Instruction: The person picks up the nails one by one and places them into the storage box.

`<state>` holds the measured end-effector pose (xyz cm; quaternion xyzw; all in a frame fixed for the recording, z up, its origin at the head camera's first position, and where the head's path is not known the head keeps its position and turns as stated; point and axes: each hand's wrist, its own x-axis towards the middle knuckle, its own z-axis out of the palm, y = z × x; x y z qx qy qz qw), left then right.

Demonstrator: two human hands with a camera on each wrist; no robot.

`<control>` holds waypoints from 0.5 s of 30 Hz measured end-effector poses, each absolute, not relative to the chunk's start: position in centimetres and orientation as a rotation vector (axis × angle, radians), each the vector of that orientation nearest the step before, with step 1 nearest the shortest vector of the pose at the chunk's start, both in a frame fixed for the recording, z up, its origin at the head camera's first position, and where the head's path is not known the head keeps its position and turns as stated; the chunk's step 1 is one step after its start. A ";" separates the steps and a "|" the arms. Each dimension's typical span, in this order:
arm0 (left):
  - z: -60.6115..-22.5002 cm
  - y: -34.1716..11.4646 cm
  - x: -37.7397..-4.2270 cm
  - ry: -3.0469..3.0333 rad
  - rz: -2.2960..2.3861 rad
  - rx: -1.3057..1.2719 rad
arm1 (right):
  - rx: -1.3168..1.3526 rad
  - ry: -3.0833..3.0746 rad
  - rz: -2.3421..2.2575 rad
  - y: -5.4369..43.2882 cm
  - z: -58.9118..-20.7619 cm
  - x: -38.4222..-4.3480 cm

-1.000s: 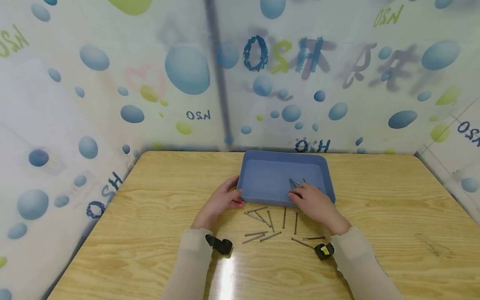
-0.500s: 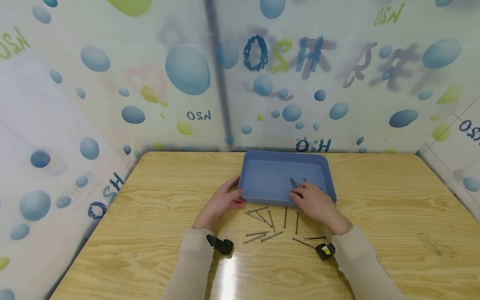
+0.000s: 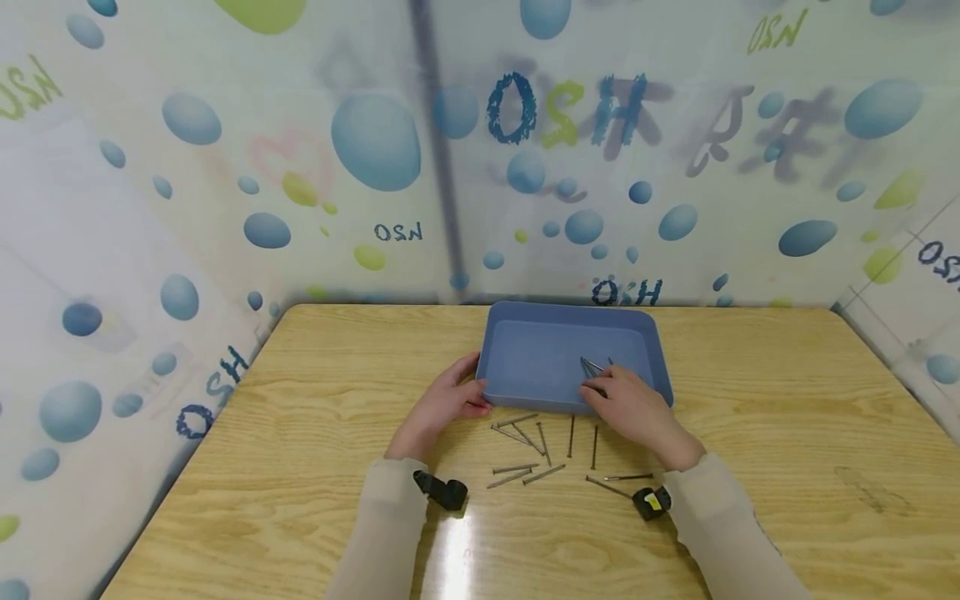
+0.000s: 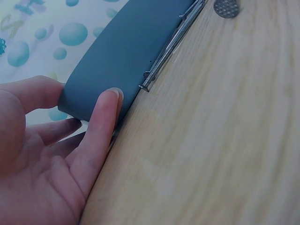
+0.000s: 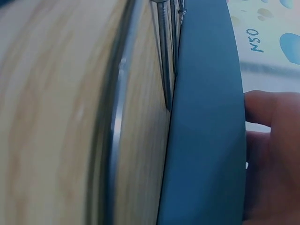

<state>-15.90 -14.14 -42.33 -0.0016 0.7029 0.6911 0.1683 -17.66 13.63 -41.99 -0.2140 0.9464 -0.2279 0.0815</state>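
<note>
My left hand (image 3: 447,396) holds the near left corner of a blue tray (image 3: 570,311), with fingers along its side and a digit pressing the front wall in the left wrist view. Several metal nails (image 3: 591,367) lie in the right part of the tray. Over them my right hand (image 3: 630,407) reaches across the front rim, its bent fingertips right at the nails. In the right wrist view the tray wall (image 5: 206,117) hides part of that hand, and I cannot tell whether it pinches a nail.
More loose nails (image 3: 545,475) are scattered on the wooden table (image 3: 337,383) in front of the tray. One nail shows large and blurred (image 5: 119,103) close to the right wrist camera. A patterned curtain (image 3: 450,167) hangs behind the table.
The right fingertips shift slightly over the nails, and a dark gap now shows between the digits. The left hand and tray stay in place; the view drifts a little.
</note>
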 end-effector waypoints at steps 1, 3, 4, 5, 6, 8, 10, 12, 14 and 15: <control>-42.4 -14.1 -15.9 1.998 1.968 -0.004 | -0.641 2.829 -0.680 13.6 -42.0 -17.7; -42.8 -14.2 -16.0 2.002 1.977 -0.009 | -0.639 2.829 -0.678 13.6 -42.0 -17.7; -43.2 -14.2 -16.2 2.009 1.984 -0.014 | -0.637 2.829 -0.677 13.6 -42.0 -17.7; -43.5 -14.2 -16.3 2.016 1.990 -0.017 | -0.636 2.829 -0.678 13.6 -42.0 -17.7; -43.8 -14.2 -16.4 2.018 1.995 -0.023 | -0.636 2.828 -0.679 13.6 -42.0 -17.7; -44.1 -14.3 -16.6 2.020 2.000 -0.023 | -0.630 2.825 -0.684 13.6 -42.0 -17.7; -43.8 -14.3 -16.5 2.013 1.994 -0.023 | -0.620 2.820 -0.692 13.6 -42.0 -17.7; -43.0 -14.2 -16.2 1.998 1.981 -0.017 | -0.618 2.815 -0.701 13.6 -42.0 -17.7; -42.4 -14.1 -16.0 1.998 1.968 -0.015 | -0.611 2.812 -0.713 13.6 -42.0 -17.7; -42.3 -14.1 -15.9 1.999 1.963 -0.014 | -0.609 2.812 -0.720 13.6 -42.0 -17.7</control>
